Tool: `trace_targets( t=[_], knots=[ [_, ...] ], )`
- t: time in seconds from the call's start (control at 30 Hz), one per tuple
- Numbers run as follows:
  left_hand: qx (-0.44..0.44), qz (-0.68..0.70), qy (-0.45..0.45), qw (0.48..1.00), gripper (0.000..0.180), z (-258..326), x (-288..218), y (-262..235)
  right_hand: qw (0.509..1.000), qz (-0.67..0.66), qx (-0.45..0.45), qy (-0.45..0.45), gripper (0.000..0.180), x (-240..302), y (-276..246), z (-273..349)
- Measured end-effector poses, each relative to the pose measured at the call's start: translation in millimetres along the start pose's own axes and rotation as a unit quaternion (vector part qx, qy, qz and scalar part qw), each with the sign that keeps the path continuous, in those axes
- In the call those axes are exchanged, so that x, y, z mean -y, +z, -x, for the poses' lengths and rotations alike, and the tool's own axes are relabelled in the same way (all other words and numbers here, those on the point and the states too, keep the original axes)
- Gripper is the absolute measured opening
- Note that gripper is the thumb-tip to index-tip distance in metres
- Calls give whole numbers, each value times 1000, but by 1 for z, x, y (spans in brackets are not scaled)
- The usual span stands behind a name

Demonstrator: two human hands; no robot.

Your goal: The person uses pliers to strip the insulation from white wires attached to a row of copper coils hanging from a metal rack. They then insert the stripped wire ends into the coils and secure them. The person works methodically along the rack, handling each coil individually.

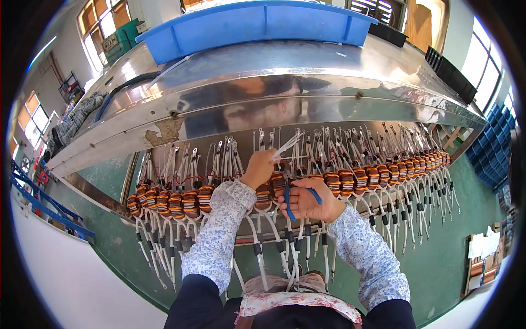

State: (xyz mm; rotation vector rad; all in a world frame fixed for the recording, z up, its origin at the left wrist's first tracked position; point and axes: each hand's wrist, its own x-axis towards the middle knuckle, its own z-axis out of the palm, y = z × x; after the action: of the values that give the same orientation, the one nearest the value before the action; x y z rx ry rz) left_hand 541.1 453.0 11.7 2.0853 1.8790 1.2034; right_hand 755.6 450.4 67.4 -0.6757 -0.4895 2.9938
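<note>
My left hand (258, 169) is closed around a bunch of thin white strips (286, 147) that look like cable ties, their ends fanning to the upper right. Palm up, my right hand (318, 203) holds a blue-handled hand tool (289, 204), probably cutters or pliers; its handles are spread and its jaws are hard to make out. Both hands are over a long row of wound coils (346, 182) in brown and orange. White sleeved leads (262, 263) with black bands hang from the coils, and more leads with ring terminals (230, 148) stand up behind them.
A metal-topped table (230, 82) lies just beyond the coils, its front edge worn. On it are a blue bin (257, 27), a dark cable (129, 85) and black trays (449, 74). Blue crates (490, 145) are stacked at the right, above a green floor (438, 268).
</note>
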Motion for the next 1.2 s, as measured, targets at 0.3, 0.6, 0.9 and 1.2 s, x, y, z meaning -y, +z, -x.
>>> trace_targets(
  t=[0.3, 0.6, 0.9, 1.2],
  knots=[
    [46, 156, -130, 978, 25, -10, 11, 2, 998, -67, 15, 12, 41, 6, 0, -10],
    [28, 173, -108, 979, 28, -8, 3, -1, 993, -115, -15, -18, 42, 2, 13, -17],
    [30, 157, -117, 980, 22, -7, 7, 0, 984, -165, -38, -60, 33, -8, 31, -24],
    [9, 303, -203, 931, 30, -9, 1, -7, 996, -28, -37, -81, 22, -12, 0, -31]
  ],
)
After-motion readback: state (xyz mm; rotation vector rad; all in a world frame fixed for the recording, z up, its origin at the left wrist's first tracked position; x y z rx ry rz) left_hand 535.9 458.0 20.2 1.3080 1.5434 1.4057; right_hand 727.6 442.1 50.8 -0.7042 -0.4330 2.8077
